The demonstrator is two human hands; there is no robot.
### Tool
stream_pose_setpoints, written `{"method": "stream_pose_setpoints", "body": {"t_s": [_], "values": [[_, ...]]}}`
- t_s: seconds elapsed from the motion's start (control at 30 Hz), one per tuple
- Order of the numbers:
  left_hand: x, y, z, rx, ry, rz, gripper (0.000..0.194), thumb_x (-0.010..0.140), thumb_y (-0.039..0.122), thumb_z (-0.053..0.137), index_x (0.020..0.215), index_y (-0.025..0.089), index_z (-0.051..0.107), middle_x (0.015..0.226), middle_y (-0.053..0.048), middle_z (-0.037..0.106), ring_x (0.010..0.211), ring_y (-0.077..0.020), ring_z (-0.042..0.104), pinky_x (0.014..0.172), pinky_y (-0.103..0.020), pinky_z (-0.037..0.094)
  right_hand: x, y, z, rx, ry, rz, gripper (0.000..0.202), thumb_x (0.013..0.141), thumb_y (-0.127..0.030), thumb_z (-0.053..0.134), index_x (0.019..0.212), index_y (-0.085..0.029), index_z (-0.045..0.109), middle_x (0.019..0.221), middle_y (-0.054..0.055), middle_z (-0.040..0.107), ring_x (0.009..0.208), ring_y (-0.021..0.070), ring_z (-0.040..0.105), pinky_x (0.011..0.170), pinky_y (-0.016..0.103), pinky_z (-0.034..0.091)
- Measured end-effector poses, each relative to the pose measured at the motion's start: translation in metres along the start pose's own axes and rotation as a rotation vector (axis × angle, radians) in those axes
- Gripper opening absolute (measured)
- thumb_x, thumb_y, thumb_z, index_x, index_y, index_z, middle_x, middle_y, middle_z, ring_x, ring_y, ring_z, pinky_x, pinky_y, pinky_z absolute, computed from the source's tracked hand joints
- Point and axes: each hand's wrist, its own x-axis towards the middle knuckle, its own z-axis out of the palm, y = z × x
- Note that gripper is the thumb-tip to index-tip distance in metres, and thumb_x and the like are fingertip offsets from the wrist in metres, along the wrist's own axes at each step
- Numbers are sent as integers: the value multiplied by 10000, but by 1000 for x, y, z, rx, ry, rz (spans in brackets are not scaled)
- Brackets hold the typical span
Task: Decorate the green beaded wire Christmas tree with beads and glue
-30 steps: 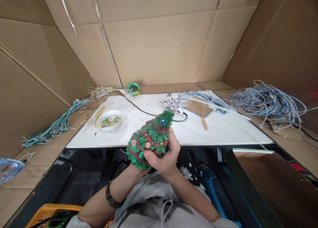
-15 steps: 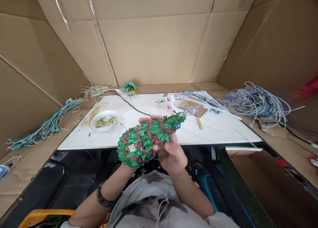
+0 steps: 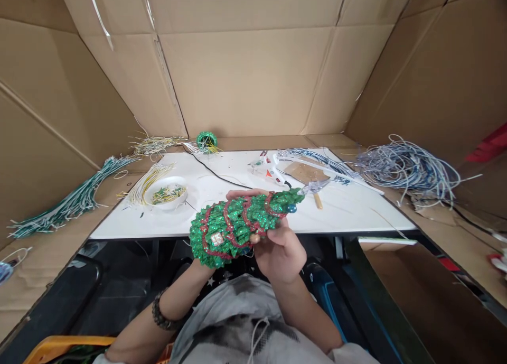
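A glittery green Christmas tree ornament (image 3: 237, 221) lies on its side in both hands, above the table's front edge. Red garlands wind round it, with a pale square piece, a gold ball and a blue ball attached. A clear plastic tip (image 3: 316, 186) sticks out at its narrow end, pointing right. My left hand (image 3: 246, 194) supports the tree from behind; only its fingertips show over the upper edge, the palm being hidden. My right hand (image 3: 283, 250) grips the underside near the narrow end, thumb against the branches.
On the white table (image 3: 214, 187) are a bowl of wire clippings (image 3: 168, 194), a glue gun (image 3: 273, 174) and a cardboard piece (image 3: 307, 171). Wire bundles lie left (image 3: 75, 200) and right (image 3: 407, 168). A green ring-shaped piece (image 3: 206, 140) stands at the back. Cardboard walls (image 3: 253, 78) surround the table.
The tree has moved slightly right and turned a little in the hands, its narrow end lower. Both hands keep their hold.
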Motion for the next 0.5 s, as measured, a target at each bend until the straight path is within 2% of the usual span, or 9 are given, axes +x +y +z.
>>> {"method": "stream_pose_setpoints", "body": {"t_s": [0.03,0.13,0.2,0.27,0.37,0.5], "values": [[2,-1,-7,44,16,18,684,725,159,563,1344,450,587,1465,127,548,1457,-310,389,841,-346,612,0,0,0,-1,12,3,579,605,-251,518,1170,-226,645,1031,54,735,832,241,663,505,308,393],[12,-1,-35,155,-31,62,529,709,206,597,1204,368,690,1364,63,649,1425,-300,435,882,-319,582,0,-1,1,-20,41,6,576,593,-251,514,1153,-232,650,994,43,735,748,214,637,487,299,362],[18,1,-53,217,-59,91,449,685,235,626,1116,308,729,1301,17,695,1400,-316,462,910,-315,560,1,0,1,-33,45,4,565,595,-247,513,1143,-235,653,973,36,735,739,209,629,497,300,373],[22,2,-63,302,-41,143,394,670,259,644,1051,273,745,1264,-11,716,1373,-335,489,927,-323,548,1,0,0,-38,38,-8,548,606,-248,513,1136,-235,654,960,35,734,785,221,640,536,312,413],[23,1,-65,383,-71,218,352,687,292,649,1025,263,742,1267,-26,715,1345,-339,518,958,-336,532,1,2,-1,-50,36,-22,530,622,-257,513,1132,-230,656,957,40,734,885,252,659,644,351,485],[23,-1,-57,415,-131,271,304,743,337,615,1014,259,728,1245,-34,720,1306,-322,558,984,-344,518,1,4,-1,-45,39,-35,519,647,-272,519,1146,-232,652,972,41,736,973,271,666,804,402,524]]}}
